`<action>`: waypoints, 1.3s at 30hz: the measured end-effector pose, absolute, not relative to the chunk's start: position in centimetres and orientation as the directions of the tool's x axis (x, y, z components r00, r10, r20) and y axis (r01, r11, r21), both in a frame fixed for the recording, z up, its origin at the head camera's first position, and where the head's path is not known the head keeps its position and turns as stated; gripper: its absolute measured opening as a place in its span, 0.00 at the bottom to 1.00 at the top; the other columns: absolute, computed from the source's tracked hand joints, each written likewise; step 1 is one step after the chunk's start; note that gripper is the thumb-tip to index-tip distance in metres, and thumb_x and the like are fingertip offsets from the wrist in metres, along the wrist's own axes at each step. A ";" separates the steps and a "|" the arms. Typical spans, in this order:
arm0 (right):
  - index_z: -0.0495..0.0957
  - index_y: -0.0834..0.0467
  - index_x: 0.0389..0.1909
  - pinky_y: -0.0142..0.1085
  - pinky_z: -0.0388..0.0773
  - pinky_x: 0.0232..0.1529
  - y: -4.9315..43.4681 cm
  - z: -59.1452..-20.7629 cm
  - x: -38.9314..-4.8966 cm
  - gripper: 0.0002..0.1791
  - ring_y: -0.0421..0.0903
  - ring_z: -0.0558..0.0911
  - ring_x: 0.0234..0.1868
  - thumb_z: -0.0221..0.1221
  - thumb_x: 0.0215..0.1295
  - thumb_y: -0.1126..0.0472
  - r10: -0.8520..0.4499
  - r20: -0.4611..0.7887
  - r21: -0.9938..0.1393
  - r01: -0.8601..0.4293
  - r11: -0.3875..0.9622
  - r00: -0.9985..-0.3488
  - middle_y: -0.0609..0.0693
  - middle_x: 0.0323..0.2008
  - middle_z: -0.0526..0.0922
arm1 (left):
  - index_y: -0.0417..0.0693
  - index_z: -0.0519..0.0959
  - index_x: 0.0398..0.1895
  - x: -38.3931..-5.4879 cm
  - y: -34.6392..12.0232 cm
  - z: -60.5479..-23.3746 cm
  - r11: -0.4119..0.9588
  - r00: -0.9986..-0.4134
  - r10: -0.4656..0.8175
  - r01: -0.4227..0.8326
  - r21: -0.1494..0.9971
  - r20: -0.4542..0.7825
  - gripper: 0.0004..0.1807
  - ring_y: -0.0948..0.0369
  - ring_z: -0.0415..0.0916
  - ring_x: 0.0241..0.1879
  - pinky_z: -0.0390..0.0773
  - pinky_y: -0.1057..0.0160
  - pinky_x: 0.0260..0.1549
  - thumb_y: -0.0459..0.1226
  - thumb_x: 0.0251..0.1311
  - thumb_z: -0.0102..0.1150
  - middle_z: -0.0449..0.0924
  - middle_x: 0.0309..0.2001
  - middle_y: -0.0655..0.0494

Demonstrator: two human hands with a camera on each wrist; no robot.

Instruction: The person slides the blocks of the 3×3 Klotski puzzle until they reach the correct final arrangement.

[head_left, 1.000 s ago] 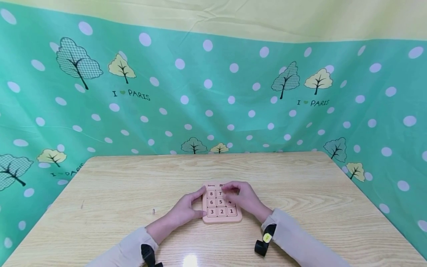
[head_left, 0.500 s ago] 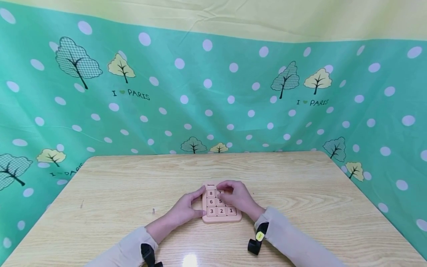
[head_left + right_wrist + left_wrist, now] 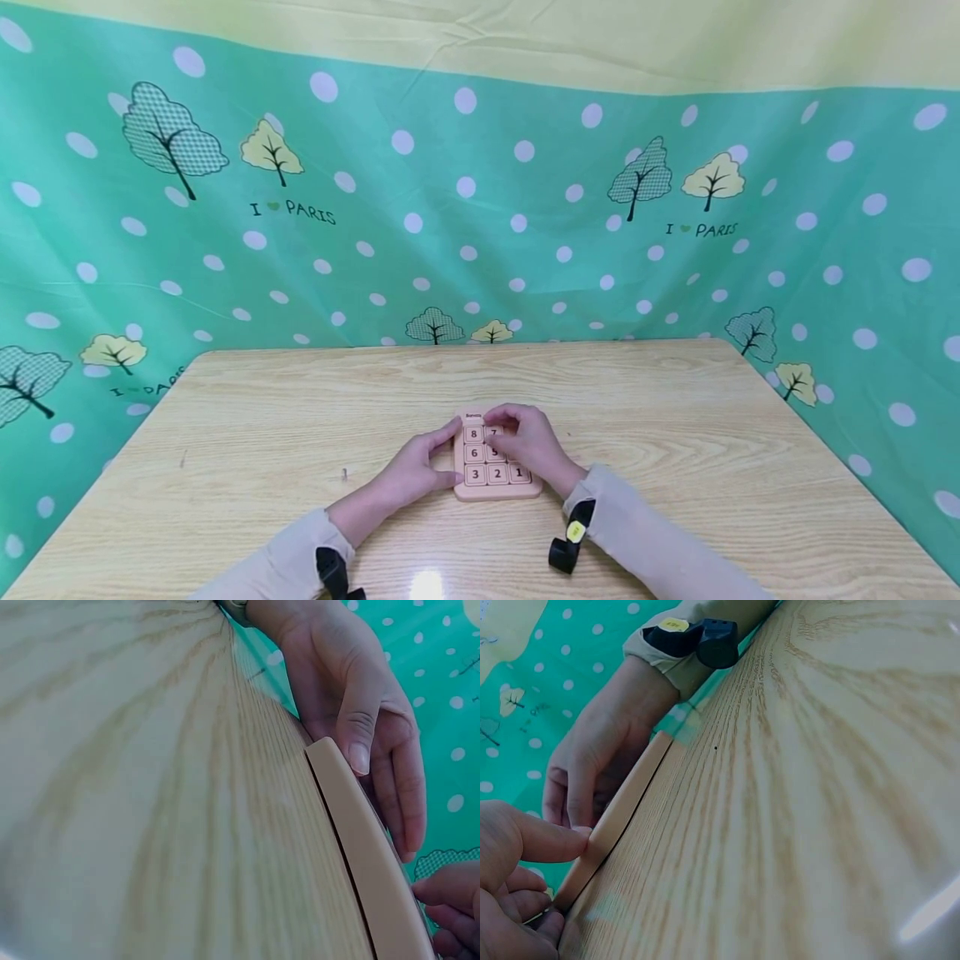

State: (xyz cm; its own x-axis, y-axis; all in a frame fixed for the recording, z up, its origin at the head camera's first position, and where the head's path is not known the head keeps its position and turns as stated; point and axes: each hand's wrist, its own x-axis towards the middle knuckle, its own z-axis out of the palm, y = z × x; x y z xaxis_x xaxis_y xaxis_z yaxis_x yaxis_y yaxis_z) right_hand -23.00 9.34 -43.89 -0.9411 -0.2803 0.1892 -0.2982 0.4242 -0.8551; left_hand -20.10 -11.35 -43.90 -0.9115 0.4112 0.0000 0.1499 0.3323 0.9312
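A pale pink number slide puzzle [image 3: 497,493] lies flat on the wooden table, its numbered tiles facing up. My left hand [image 3: 412,472] holds the puzzle by its left side, thumb at the near corner and a finger at the far one. From the right, my right hand [image 3: 534,443] reaches over the tiles, thumb and forefinger bent at the 7 tile [image 3: 493,432]. This hand hides the upper right part of the puzzle. In the left wrist view, right fingertips come down at the top of the puzzle's edge [image 3: 619,814].
The light wooden table [image 3: 300,400] extends around the puzzle on all sides. Behind it hangs a green dotted cloth [image 3: 375,192] with trees printed on it. Black bands with small devices [image 3: 573,537] sit at the sleeve cuffs. A small dark mark [image 3: 344,474] shows on the tabletop.
My right hand has slid left across the upper tiles, from right of the 7 to over its edge. My left hand keeps its hold on the puzzle.
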 end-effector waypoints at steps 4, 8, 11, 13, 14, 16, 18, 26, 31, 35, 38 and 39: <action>0.82 0.60 0.41 0.35 0.78 0.46 9.2 -44.0 -23.0 0.13 0.45 0.80 0.42 0.65 0.52 0.68 -0.264 0.190 -0.844 -0.295 0.447 -0.945 0.50 0.38 0.84 | 0.35 0.57 0.69 -20.1 -11.4 -44.0 0.325 -0.909 0.416 0.151 0.934 0.002 0.44 0.49 0.52 0.70 0.50 0.51 0.69 0.31 0.49 0.67 0.56 0.70 0.44; 0.82 0.59 0.40 0.35 0.78 0.44 9.2 -43.9 -22.9 0.13 0.44 0.80 0.40 0.65 0.51 0.68 -0.252 0.195 -0.826 -0.297 0.479 -0.948 0.49 0.37 0.84 | 0.35 0.56 0.69 -20.1 -11.4 -44.0 0.321 -0.906 0.423 0.153 0.935 0.003 0.44 0.49 0.52 0.70 0.50 0.51 0.68 0.31 0.49 0.67 0.56 0.70 0.44; 0.82 0.59 0.39 0.34 0.78 0.42 9.1 -43.8 -22.8 0.12 0.43 0.79 0.38 0.66 0.51 0.68 -0.243 0.196 -0.816 -0.295 0.496 -0.950 0.49 0.36 0.84 | 0.35 0.56 0.69 -20.1 -11.4 -44.0 0.319 -0.904 0.427 0.156 0.935 0.005 0.44 0.49 0.52 0.70 0.50 0.51 0.68 0.31 0.50 0.67 0.56 0.70 0.44; 0.82 0.59 0.39 0.33 0.78 0.41 9.1 -43.7 -22.8 0.12 0.43 0.79 0.37 0.66 0.50 0.68 -0.237 0.196 -0.811 -0.293 0.506 -0.951 0.48 0.35 0.84 | 0.35 0.56 0.69 -20.1 -11.4 -44.0 0.319 -0.904 0.428 0.155 0.935 0.004 0.44 0.49 0.52 0.70 0.50 0.51 0.68 0.31 0.50 0.67 0.55 0.70 0.43; 0.82 0.59 0.39 0.33 0.78 0.40 9.1 -43.7 -22.7 0.12 0.43 0.79 0.37 0.66 0.50 0.68 -0.234 0.198 -0.810 -0.293 0.508 -0.952 0.49 0.35 0.84 | 0.35 0.56 0.69 -20.1 -11.4 -44.0 0.321 -0.905 0.426 0.155 0.934 0.004 0.44 0.49 0.51 0.70 0.50 0.51 0.68 0.31 0.50 0.67 0.55 0.70 0.44; 0.82 0.59 0.39 0.33 0.78 0.40 9.0 -43.5 -22.6 0.12 0.43 0.79 0.37 0.66 0.50 0.68 -0.224 0.192 -0.811 -0.283 0.512 -0.955 0.49 0.35 0.83 | 0.35 0.56 0.69 -20.1 -11.4 -44.0 0.321 -0.905 0.425 0.153 0.935 0.002 0.44 0.49 0.51 0.70 0.50 0.51 0.68 0.31 0.50 0.67 0.56 0.70 0.44; 0.82 0.59 0.39 0.33 0.78 0.40 9.0 -43.4 -22.6 0.12 0.42 0.79 0.36 0.66 0.50 0.68 -0.218 0.188 -0.808 -0.277 0.520 -0.958 0.49 0.35 0.83 | 0.35 0.56 0.70 -20.1 -11.4 -44.0 0.323 -0.906 0.422 0.153 0.934 0.002 0.44 0.49 0.52 0.70 0.50 0.51 0.69 0.31 0.50 0.67 0.56 0.70 0.44; 0.82 0.60 0.38 0.32 0.77 0.38 9.1 -43.2 -22.4 0.12 0.41 0.78 0.35 0.67 0.50 0.66 -0.215 0.205 -0.787 -0.292 0.544 -0.955 0.48 0.33 0.83 | 0.34 0.56 0.70 -20.1 -11.4 -44.0 0.313 -0.904 0.427 0.142 0.939 -0.005 0.43 0.49 0.51 0.70 0.50 0.52 0.68 0.30 0.50 0.66 0.54 0.71 0.43; 0.82 0.60 0.37 0.33 0.77 0.39 9.5 -43.2 -22.3 0.12 0.42 0.78 0.36 0.67 0.48 0.67 -0.194 0.216 -0.787 -0.288 0.545 -0.957 0.48 0.34 0.83 | 0.35 0.55 0.70 -20.0 -11.4 -43.9 0.311 -0.905 0.426 0.140 0.940 -0.006 0.43 0.49 0.51 0.70 0.50 0.52 0.68 0.30 0.50 0.66 0.54 0.71 0.42; 0.83 0.59 0.37 0.31 0.77 0.39 10.1 -43.5 -22.3 0.13 0.42 0.78 0.36 0.67 0.47 0.68 -0.164 0.216 -0.792 -0.271 0.547 -0.962 0.48 0.33 0.83 | 0.35 0.56 0.69 -20.0 -11.4 -44.0 0.314 -0.907 0.421 0.143 0.939 -0.003 0.44 0.48 0.51 0.70 0.50 0.52 0.68 0.30 0.49 0.66 0.55 0.70 0.42; 0.83 0.59 0.36 0.32 0.77 0.40 10.5 -43.6 -22.3 0.12 0.42 0.79 0.36 0.68 0.47 0.69 -0.152 0.225 -0.790 -0.272 0.550 -0.962 0.47 0.33 0.83 | 0.35 0.56 0.69 -20.1 -11.4 -44.1 0.317 -0.909 0.417 0.148 0.937 0.002 0.44 0.48 0.51 0.70 0.50 0.52 0.68 0.29 0.49 0.67 0.55 0.70 0.43; 0.83 0.59 0.36 0.33 0.77 0.41 10.7 -43.6 -22.3 0.12 0.43 0.79 0.37 0.68 0.47 0.69 -0.153 0.232 -0.787 -0.278 0.551 -0.961 0.47 0.33 0.83 | 0.35 0.56 0.69 -20.1 -11.3 -44.1 0.317 -0.909 0.416 0.148 0.937 0.003 0.44 0.48 0.52 0.70 0.50 0.52 0.68 0.29 0.48 0.67 0.55 0.70 0.43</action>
State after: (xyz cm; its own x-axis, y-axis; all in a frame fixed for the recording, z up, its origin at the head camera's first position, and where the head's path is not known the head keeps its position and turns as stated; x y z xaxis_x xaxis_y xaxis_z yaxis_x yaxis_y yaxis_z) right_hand -22.31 10.65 -43.60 -0.9607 -0.1526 0.2320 -0.2776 0.5510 -0.7870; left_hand -20.10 -11.34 -44.08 -0.9092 0.4164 0.0026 0.1479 0.3172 0.9367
